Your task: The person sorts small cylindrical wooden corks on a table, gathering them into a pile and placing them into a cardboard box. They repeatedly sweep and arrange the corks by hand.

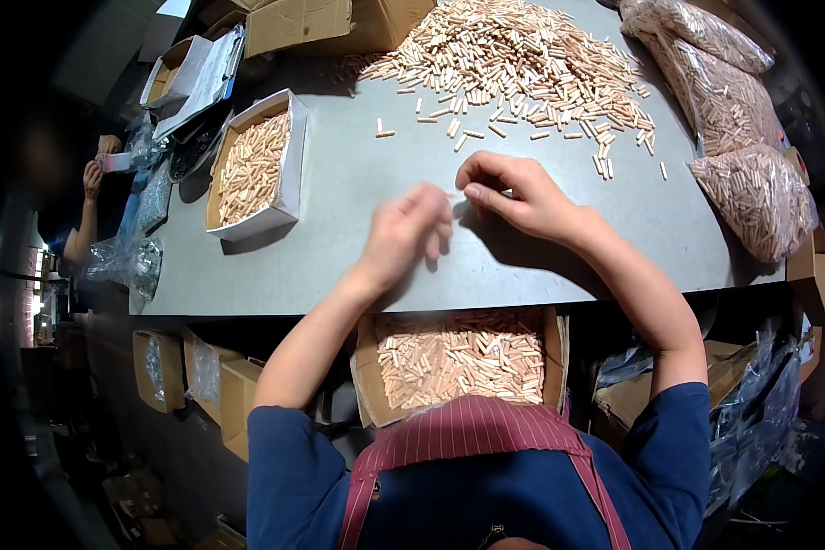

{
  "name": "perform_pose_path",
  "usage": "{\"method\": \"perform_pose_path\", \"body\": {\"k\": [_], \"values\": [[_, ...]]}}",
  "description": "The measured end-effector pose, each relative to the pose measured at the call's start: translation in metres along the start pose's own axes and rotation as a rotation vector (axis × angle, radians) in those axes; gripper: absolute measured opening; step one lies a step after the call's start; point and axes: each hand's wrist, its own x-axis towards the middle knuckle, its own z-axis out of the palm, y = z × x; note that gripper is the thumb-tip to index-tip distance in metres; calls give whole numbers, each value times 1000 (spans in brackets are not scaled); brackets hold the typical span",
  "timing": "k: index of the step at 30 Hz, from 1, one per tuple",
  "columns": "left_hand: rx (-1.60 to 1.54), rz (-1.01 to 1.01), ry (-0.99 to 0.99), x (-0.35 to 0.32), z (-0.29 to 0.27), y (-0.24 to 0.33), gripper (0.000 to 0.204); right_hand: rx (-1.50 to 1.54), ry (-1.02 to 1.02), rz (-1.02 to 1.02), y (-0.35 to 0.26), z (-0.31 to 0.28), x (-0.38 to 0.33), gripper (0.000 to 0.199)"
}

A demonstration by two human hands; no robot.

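Over the grey table [339, 188], my right hand [522, 194] is closed in a pinch, thumb against curled forefinger. A tiny pale sliver shows by its fingertips, too small and blurred to name. Facing it from the left is my left hand [408, 231], smeared by motion, so its grip does not show. Beyond both hands a large heap of short wooden dowels [513, 60] spreads over the table, with loose ones strewn along its near side. Below the table edge, against my apron, an open cardboard box [368, 390] holds many more dowels [458, 357].
A white box [291, 174] of dowels stands on the left. Clear bags [752, 197] of dowels lie along the right edge. A cardboard carton [298, 26] sits at the back, beside stacked papers [215, 78]. Another person's hand [93, 179] shows at far left.
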Motion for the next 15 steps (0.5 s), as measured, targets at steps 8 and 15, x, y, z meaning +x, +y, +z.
{"method": "perform_pose_path", "body": {"k": [8,15], "values": [[-904,387,35,15,-158,34,37,-44,194,61,22,-17,7,23],[683,195,412,49,-94,-9,69,-125,337,10,30,-15,11,32]]}}
